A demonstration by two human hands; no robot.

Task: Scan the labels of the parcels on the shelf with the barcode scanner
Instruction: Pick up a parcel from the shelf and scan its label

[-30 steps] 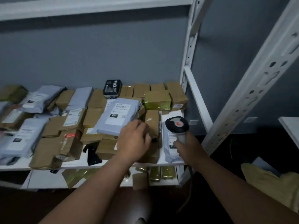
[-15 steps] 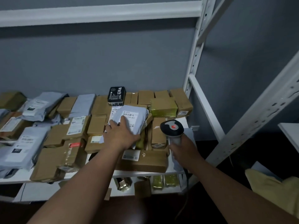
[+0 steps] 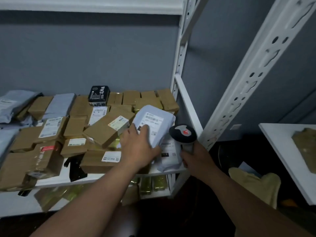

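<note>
Parcels crowd the white shelf (image 3: 56, 178) from its left edge to its right: brown cartons, grey poly mailers, one black printed box (image 3: 99, 94) at the back edge. Near the right front corner, a grey poly mailer (image 3: 153, 124) held tilted up by the left hand (image 3: 138, 151), label (image 3: 151, 123) turned toward the camera, presumably so the barcode faces the reader. Fingers laid over the mailer's lower face, thumb curled round its lower edge, so a clasp, not a pinch. Beneath and just to the right, a second pale mailer (image 3: 169, 156) lying flat at the shelf's right front corner, its own label partly showing.

Barcode scanner (image 3: 182, 133) gripped in the right hand (image 3: 195, 157), fingers wrapped round the handle, black head with a red mark raised just beside the lifted mailer's right edge. Head seen from behind, so the window probably aims at the mailers; beam not visible, so cannot tell whether a read is under way.

To the left, a small carton (image 3: 109, 130) lying tilted across its neighbours, its label (image 3: 118, 124) up. Several other labels showing face up along the front edge, likely easy to reach in turn. Lower shelf holding yellow-green packets (image 3: 153, 183). Off to the right, a white table edge (image 3: 282, 154) and a tan bag (image 3: 256, 187) on the floor.
</note>
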